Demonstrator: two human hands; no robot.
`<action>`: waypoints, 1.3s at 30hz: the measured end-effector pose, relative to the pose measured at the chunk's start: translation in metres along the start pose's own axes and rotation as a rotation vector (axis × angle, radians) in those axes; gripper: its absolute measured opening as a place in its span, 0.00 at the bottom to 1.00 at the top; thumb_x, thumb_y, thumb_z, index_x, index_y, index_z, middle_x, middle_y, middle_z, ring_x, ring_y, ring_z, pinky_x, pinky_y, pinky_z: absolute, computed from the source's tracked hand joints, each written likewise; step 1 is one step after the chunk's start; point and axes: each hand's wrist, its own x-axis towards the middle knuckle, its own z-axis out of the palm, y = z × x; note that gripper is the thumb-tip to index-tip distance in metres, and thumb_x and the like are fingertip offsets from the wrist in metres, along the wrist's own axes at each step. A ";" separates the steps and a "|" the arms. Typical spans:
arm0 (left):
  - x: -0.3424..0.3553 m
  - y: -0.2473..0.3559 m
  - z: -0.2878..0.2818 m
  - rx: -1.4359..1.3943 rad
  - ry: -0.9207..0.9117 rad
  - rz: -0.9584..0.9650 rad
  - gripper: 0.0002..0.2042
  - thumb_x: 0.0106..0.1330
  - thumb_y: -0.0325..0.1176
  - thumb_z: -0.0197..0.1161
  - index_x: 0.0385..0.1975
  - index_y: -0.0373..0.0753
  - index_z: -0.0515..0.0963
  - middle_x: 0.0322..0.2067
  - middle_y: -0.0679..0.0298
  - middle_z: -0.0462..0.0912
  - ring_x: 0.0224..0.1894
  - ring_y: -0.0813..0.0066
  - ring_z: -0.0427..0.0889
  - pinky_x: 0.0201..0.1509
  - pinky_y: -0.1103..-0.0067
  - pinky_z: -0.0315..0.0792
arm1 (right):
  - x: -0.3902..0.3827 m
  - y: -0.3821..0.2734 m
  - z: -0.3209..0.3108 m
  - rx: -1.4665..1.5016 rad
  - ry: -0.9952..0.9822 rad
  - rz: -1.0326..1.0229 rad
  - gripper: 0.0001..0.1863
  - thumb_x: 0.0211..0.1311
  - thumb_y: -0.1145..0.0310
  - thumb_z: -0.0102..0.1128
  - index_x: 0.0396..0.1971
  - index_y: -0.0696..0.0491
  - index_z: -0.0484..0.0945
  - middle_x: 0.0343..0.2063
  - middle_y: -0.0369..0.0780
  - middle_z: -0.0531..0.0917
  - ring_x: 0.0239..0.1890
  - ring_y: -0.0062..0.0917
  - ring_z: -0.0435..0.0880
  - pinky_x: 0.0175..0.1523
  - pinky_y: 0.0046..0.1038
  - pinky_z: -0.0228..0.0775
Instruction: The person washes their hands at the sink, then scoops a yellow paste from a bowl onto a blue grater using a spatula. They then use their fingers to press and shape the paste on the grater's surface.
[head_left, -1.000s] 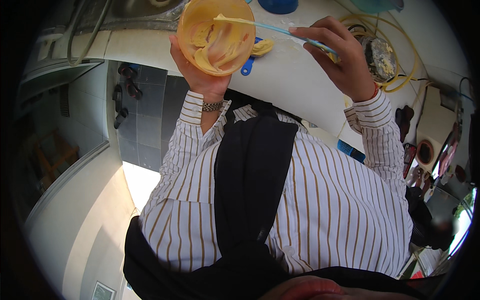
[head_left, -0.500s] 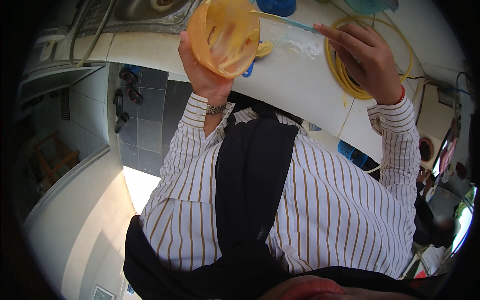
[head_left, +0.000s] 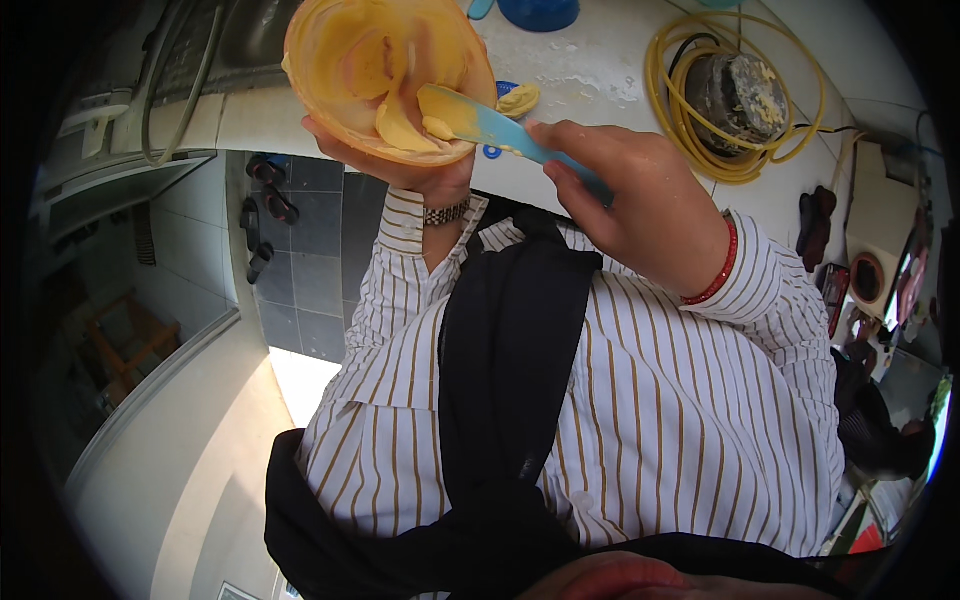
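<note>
My left hand [head_left: 440,180] is closed around the underside of an orange bowl [head_left: 482,70]. The bowl leans so its inside faces me, and a thick yellow paste [head_left: 392,125] is smeared over its wall. My right hand [head_left: 650,205] grips a light blue spatula [head_left: 490,128], fingers wrapped round the handle. Yellow paste coats the spatula's blade, which lies at the bowl's near right rim. Just right of the bowl, a blue tool [head_left: 507,88] with a lump of yellow paste [head_left: 520,100] rests on the white counter.
A yellow hose [head_left: 657,95] lies coiled on the counter at the right, around a dark round metal object [head_left: 738,100] with yellow smears. A blue bowl [head_left: 540,12] stands at the far edge. The metal sink [head_left: 245,50] is at the far left. Sandals [head_left: 265,170] lie on the grey floor tiles.
The bowl has moved left and tipped further toward me. My right hand has come left and nearer from over the hose, bringing the spatula's blade to the bowl's near right rim.
</note>
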 end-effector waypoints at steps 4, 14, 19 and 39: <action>0.007 -0.007 0.011 -0.032 0.003 -0.007 0.46 0.49 0.47 0.66 0.62 0.51 0.40 0.62 0.61 0.49 0.63 0.63 0.59 0.64 0.64 0.61 | -0.006 0.021 0.011 0.409 -0.013 0.157 0.11 0.56 0.71 0.56 0.37 0.62 0.75 0.22 0.44 0.79 0.23 0.32 0.77 0.29 0.28 0.68; 0.018 0.005 0.039 -0.645 0.127 -0.473 0.35 0.55 0.53 0.59 0.60 0.47 0.52 0.60 0.62 0.57 0.61 0.64 0.61 0.63 0.64 0.61 | -0.013 0.047 -0.008 1.336 -0.221 0.596 0.15 0.59 0.70 0.56 0.46 0.57 0.76 0.15 0.29 0.64 0.17 0.10 0.59 0.21 0.14 0.51; 0.013 0.016 0.044 -0.749 0.182 -0.546 0.32 0.58 0.56 0.55 0.59 0.46 0.58 0.59 0.63 0.61 0.61 0.65 0.63 0.63 0.63 0.61 | -0.018 0.058 -0.014 1.179 -0.087 0.500 0.15 0.59 0.69 0.57 0.46 0.55 0.76 0.21 0.29 0.71 0.19 0.09 0.59 0.22 0.13 0.52; 0.014 -0.007 -0.051 -0.519 0.484 -0.487 0.30 0.59 0.59 0.52 0.56 0.46 0.66 0.56 0.64 0.69 0.58 0.64 0.68 0.62 0.63 0.64 | 0.038 0.153 -0.032 -0.652 -0.272 -0.280 0.13 0.55 0.70 0.58 0.42 0.42 0.78 0.30 0.29 0.76 0.39 0.19 0.75 0.47 0.28 0.59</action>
